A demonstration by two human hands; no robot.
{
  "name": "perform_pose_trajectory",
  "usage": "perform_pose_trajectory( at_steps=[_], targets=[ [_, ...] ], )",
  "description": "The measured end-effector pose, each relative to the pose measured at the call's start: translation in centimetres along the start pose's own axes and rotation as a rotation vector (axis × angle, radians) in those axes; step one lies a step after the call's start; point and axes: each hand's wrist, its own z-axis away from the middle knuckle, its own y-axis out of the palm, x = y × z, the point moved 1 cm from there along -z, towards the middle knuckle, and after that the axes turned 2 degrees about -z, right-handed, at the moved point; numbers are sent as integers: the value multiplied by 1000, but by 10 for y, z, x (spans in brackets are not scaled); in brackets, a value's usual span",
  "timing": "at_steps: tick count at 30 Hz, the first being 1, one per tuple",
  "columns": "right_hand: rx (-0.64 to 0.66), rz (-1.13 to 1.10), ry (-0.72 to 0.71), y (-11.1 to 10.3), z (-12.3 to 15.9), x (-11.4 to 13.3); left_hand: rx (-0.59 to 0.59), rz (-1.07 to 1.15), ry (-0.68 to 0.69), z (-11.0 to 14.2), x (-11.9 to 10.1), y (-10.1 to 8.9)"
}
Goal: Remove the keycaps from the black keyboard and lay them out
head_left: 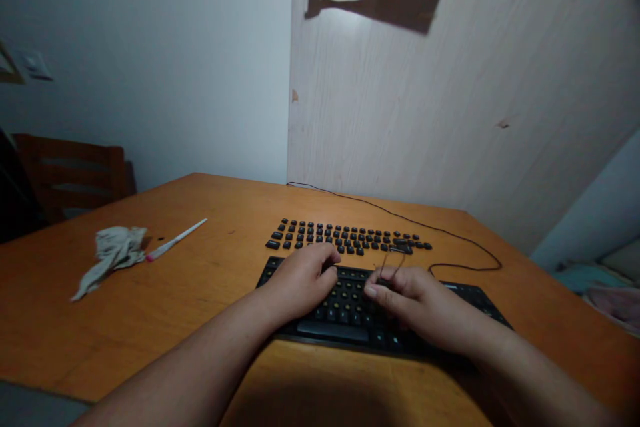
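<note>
A black keyboard (465, 297) lies on the orange wooden table (210, 293) right in front of me. Behind it, loose black keycaps (345, 237) are laid out in rows. My left hand (300, 280) lies on the keyboard's left half with its fingers curled down over the upper edge. My right hand (420, 303) rests on the middle of the keyboard, thumb and fingers pinched together. A thin wire loop tool (393, 261) sticks up from that pinch, towards the keycap rows.
The keyboard's black cable (450, 233) runs across the table's far right. A crumpled grey cloth (113, 250) and a white stick with a pink tip (175, 240) lie at the left. A wooden chair (70, 173) stands beyond the left edge, and a pale wooden panel (425, 113) rises behind the table.
</note>
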Motion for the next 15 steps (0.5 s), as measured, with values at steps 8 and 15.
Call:
perform_pose_trajectory(
  at_steps=[8, 15],
  targets=[
    [-215, -201, 133, 13, -14, -20, 63, -52, 74, 3, -9, -4],
    [-298, -195, 108, 14, -12, -12, 128, -76, 171, 5, -11, -1]
  ],
)
